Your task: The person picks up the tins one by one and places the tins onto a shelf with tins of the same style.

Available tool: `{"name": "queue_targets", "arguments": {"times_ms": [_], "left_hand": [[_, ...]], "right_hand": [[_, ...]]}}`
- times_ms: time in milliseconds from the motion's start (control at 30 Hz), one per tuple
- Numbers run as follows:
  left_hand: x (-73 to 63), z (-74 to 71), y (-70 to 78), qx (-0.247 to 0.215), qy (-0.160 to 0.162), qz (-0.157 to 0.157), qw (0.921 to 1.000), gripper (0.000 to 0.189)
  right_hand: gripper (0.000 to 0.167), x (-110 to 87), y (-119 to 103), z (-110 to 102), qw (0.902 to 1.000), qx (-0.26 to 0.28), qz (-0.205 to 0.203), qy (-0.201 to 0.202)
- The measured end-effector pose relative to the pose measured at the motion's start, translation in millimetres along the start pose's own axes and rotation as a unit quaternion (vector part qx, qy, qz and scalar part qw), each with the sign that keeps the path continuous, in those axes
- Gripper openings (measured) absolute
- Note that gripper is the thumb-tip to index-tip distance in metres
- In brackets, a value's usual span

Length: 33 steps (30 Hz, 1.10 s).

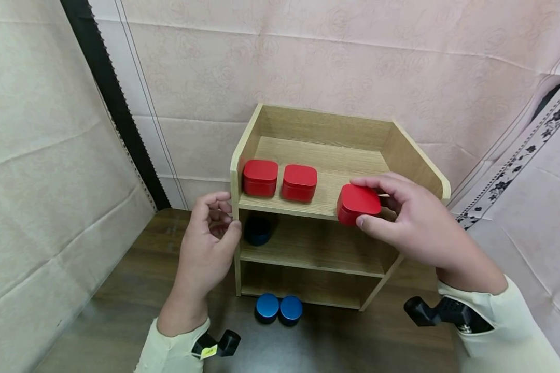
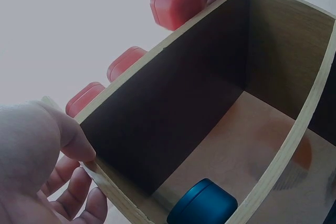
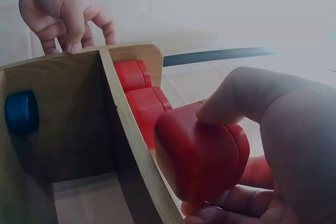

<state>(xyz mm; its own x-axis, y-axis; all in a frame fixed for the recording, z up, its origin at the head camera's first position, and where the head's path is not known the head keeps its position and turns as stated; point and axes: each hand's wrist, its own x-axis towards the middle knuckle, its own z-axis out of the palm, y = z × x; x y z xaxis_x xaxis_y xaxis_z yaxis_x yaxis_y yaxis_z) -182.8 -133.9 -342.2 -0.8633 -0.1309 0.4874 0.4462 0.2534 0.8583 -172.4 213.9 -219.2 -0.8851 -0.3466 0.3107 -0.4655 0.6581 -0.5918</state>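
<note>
My right hand pinches a red rounded-square lidded box between thumb and fingers, at the front edge of the wooden shelf's top tier. Two similar boxes, a left red box and a middle red box, sit on that tier to its left. At the shelf's left side, my left hand touches the side panel's front edge with its thumb, its fingers loosely bent along the outside. Whether the held box touches the board is unclear.
A dark blue round tin stands at the left of the middle tier, shadowed in the head view. Two blue-lidded round tins stand side by side on the dark wooden table before the shelf. Pale cloth hangs behind and at both sides.
</note>
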Motion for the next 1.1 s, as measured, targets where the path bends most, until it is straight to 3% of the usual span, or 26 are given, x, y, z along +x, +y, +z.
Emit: {"name": "queue_targets", "arguments": {"times_ms": [833, 1100], "left_hand": [[-0.1, -1.3, 1.6, -0.001, -0.002, -0.002, 1.0000, 0.052], [-0.3, -1.1, 1.5, -0.001, -0.004, -0.003, 1.0000, 0.051]], "right_hand": [[0.053, 40.3, 0.6, -1.4, 0.9971, -0.020, 0.070, -0.021], [0.053, 47.1, 3.1, 1.8, 0.9969, -0.019, 0.071, -0.028]]}}
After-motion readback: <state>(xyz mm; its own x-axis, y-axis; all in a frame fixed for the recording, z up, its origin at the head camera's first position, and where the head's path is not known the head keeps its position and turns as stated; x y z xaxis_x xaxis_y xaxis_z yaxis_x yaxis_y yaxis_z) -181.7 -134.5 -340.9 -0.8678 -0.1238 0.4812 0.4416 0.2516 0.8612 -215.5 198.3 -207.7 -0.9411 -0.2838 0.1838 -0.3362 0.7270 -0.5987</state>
